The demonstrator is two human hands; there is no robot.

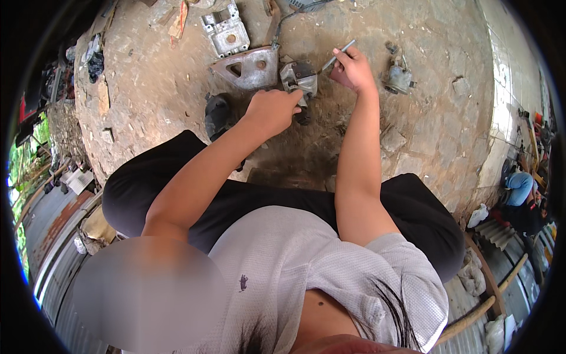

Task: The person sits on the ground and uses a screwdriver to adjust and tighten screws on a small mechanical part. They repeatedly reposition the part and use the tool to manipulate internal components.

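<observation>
Casting (300, 76) sits partly hidden by the left hand (272, 112).

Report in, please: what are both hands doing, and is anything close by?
Left hand on metal block. Right hand holding grey rod, lower tip near block's right side. Metal bracket close on block's left.

Grey textured shirt (265, 251), black trousers (159, 162)
</observation>
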